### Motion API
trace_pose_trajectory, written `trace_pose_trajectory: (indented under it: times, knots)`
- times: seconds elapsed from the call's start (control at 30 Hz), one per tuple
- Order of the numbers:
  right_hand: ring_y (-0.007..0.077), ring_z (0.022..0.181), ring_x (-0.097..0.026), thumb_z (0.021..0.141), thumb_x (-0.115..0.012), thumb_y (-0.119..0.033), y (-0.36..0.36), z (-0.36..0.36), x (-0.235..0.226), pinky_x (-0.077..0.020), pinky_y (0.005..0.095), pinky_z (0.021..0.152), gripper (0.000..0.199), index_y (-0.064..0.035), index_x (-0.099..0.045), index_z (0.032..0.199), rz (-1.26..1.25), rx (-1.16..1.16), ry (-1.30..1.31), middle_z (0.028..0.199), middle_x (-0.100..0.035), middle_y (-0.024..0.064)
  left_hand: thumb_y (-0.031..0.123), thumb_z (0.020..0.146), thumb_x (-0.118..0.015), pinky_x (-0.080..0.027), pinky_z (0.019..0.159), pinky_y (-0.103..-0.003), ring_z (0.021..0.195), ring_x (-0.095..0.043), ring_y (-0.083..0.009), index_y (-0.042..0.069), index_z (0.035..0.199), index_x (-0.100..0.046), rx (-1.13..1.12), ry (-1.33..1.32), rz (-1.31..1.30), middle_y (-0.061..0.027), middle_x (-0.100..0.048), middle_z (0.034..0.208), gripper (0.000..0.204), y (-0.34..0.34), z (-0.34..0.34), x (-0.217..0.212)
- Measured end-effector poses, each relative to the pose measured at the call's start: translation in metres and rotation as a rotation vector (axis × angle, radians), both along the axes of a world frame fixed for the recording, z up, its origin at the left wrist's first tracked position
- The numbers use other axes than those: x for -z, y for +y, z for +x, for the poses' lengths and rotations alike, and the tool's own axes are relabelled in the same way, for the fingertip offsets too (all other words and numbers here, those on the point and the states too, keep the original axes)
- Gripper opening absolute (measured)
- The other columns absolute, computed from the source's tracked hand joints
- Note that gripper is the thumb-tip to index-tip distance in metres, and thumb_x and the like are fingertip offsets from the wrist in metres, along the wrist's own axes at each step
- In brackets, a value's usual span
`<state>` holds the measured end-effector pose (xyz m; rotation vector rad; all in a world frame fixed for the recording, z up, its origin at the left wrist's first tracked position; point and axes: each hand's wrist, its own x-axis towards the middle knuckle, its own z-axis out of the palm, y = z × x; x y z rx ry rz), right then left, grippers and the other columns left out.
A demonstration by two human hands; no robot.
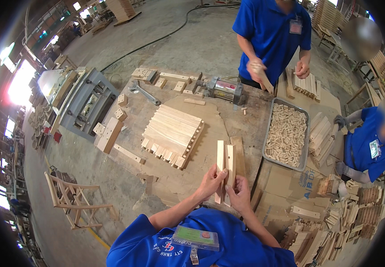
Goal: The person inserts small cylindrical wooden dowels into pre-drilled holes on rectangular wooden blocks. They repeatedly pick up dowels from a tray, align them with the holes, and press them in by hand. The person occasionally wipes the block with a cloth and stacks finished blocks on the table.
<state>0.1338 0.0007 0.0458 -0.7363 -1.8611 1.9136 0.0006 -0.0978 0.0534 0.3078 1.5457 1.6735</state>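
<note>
Close to my body, my left hand [211, 181] is closed around a pale wooden slat [220, 155]. A second slat [230, 155], with a small dark hole near its upper part, is gripped by my right hand [240, 194]. The two slats stand side by side, pointing away from me, with a narrow gap toward their far ends. Beyond my left hand, a block of slats [173, 129] lies in neat rows on the worktable [165, 178], with pegs or notched ends along its near and right edges.
Right of the table, a grey tray [307, 129] holds many wooden dowels. A pneumatic cylinder [224, 90] and a wrench [146, 94] lie at the far side. Two co-workers in blue stand opposite and at right. A wooden chair frame [74, 200] stands on the floor at left.
</note>
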Motion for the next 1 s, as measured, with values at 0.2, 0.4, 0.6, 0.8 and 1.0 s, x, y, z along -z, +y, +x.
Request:
trace_pose_trajectory:
  times: [0.2, 0.4, 0.6, 0.8, 1.0]
  knots:
    - [0.0181, 0.106, -0.068, 0.096, -0.072, 0.002, 0.005, -0.006, -0.002, -0.0566, 0.0319, 0.091, 0.046, 0.0006, -0.047, 0.135, -0.095, -0.023, 0.057, 0.12, -0.066, 0.0133, 0.03, 0.11, -0.063, -0.054, 0.088, -0.03, 0.101, -0.06, -0.0111, 0.006, 0.139, -0.058, 0.082, 0.011, -0.089, -0.0044, -0.066, 0.112, 0.038, -0.006, -0.001, -0.002]
    - [0.0187, 0.114, -0.066, 0.102, -0.065, 0.003, 0.009, -0.002, 0.001, -0.0525, 0.0312, 0.099, 0.043, 0.0013, -0.044, 0.14, -0.066, -0.077, 0.038, 0.125, -0.066, 0.0148, 0.035, 0.109, -0.064, -0.051, 0.099, -0.035, 0.113, -0.058, -0.0163, 0.005, 0.154, -0.052, 0.035, 0.16, -0.089, -0.009, -0.067, 0.123, 0.055, -0.008, 0.001, -0.006]
    - [0.0195, 0.118, -0.066, 0.107, -0.062, -0.004, 0.019, -0.004, -0.002, -0.0508, 0.0327, 0.103, 0.04, 0.0032, -0.046, 0.143, -0.155, -0.146, 0.028, 0.13, -0.069, 0.0167, 0.034, 0.109, -0.064, -0.05, 0.098, -0.034, 0.11, -0.057, -0.0153, 0.007, 0.154, -0.053, 0.015, 0.091, -0.083, -0.0081, -0.065, 0.122, 0.054, -0.008, 0.002, -0.005]
    - [0.0155, 0.11, -0.067, 0.105, -0.065, -0.005, 0.027, -0.005, -0.013, -0.0539, 0.0307, 0.094, 0.039, 0.0013, -0.052, 0.141, -0.266, -0.182, -0.043, 0.124, -0.071, 0.0115, 0.036, 0.108, -0.065, -0.05, 0.09, -0.032, 0.102, -0.056, -0.0123, 0.007, 0.144, -0.058, 0.047, 0.103, -0.068, -0.0041, -0.066, 0.113, 0.046, -0.011, -0.001, -0.005]
    - [0.0176, 0.113, -0.068, 0.101, -0.07, -0.004, 0.034, -0.008, -0.008, -0.0534, 0.033, 0.101, 0.042, 0.0034, -0.051, 0.138, -0.148, -0.097, 0.063, 0.128, -0.069, 0.0135, 0.035, 0.107, -0.066, -0.056, 0.084, -0.033, 0.095, -0.066, -0.0149, 0.004, 0.143, -0.059, 0.041, 0.101, -0.109, -0.0088, -0.071, 0.109, 0.048, -0.012, -0.006, -0.012]
